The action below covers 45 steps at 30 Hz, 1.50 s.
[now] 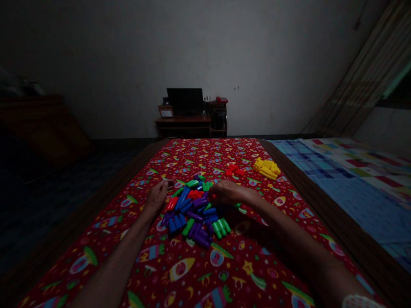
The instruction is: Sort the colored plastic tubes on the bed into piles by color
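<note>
Two bare forearms stretch across a red cloth printed with rockets, stars and planets [199, 273], which covers a long surface with a dark wooden edge. The cloth carries a heap of short plastic building pegs in blue, purple, green and red [197, 211], lying between the two hands.

The left hand [157, 196] rests palm down on the cloth at the heap's left edge, its fingers curled loosely and touching the nearest red and blue pieces; in the dim light it cannot be told whether it grips any of them. The right hand [229, 192] lies on the heap's upper right edge, fingers bent down into the pieces beside a red one, and whether they close on a piece cannot be told either.

Farther along the cloth, well apart from the heap, a small group of red plastic pegs [234, 171] lies just beside a separate pile of yellow plastic pegs [267, 168] near the right edge. No box or tray holds any of the pieces; all lie loose on the cloth.

To the right, a blue-and-white checked mattress cover with coloured patches [359, 184] adjoins the surface. Against the far wall stands a dark wooden desk [186, 122] bearing a black screen [184, 100].
</note>
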Each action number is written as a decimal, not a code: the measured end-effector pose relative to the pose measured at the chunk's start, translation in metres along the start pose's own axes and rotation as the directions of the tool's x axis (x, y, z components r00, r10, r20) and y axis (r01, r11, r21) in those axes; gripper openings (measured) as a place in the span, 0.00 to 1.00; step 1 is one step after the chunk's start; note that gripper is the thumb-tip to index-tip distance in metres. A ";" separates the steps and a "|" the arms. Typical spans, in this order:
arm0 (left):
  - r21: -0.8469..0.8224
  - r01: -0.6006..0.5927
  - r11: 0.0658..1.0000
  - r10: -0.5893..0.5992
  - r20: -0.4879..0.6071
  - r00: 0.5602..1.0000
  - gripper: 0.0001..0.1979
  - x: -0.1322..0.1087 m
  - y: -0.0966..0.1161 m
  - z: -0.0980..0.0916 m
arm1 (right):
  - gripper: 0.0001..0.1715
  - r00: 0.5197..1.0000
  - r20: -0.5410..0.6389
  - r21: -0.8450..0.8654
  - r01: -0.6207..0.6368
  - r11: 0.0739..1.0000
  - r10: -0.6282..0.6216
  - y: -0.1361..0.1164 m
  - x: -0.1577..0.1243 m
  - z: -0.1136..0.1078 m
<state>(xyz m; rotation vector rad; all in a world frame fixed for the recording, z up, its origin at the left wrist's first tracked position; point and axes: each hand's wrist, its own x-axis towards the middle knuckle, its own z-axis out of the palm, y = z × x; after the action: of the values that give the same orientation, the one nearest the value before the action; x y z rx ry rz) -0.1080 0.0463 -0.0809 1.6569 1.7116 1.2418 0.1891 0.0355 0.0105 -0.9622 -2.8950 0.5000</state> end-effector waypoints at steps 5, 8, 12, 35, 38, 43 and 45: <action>-0.023 0.023 0.999 -0.023 -0.003 1.000 0.27 0.000 0.002 0.001 | 0.13 0.998 -0.021 0.149 -0.063 0.987 0.066 0.023 -0.002 -0.004; -0.027 0.023 0.999 -0.023 -0.005 1.000 0.28 0.000 0.001 0.001 | 0.12 0.992 -0.085 0.179 -0.081 0.981 0.097 0.037 -0.005 -0.008; -0.014 0.025 1.000 -0.026 -0.014 1.000 0.26 0.001 -0.003 0.001 | 0.16 0.977 -0.184 0.250 -0.062 0.966 0.111 0.045 -0.010 -0.012; 0.079 -0.586 0.806 0.448 0.565 0.693 0.18 -0.036 0.105 0.016 | 0.20 0.866 -0.428 0.386 -0.083 0.919 0.258 0.067 -0.012 -0.015; 0.104 -0.569 0.815 0.447 0.512 0.733 0.19 -0.031 0.101 0.014 | 0.19 0.752 -0.507 0.313 -0.295 0.903 0.422 0.087 -0.013 -0.005; 0.217 -0.563 0.798 0.396 0.516 0.760 0.15 -0.022 0.072 0.012 | 0.20 0.642 -0.630 0.155 -0.446 0.881 0.436 0.090 -0.012 0.002; 0.246 -0.547 0.800 0.365 0.524 0.769 0.15 -0.023 0.068 0.013 | 0.18 0.692 -0.608 0.143 -0.388 0.910 0.390 0.079 -0.010 -0.001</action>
<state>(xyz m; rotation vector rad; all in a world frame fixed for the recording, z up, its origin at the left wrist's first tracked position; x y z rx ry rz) -0.0566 0.0192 -0.0370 2.4968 1.3361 0.6098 0.2424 0.0899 -0.0128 -1.4280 -2.0888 0.1403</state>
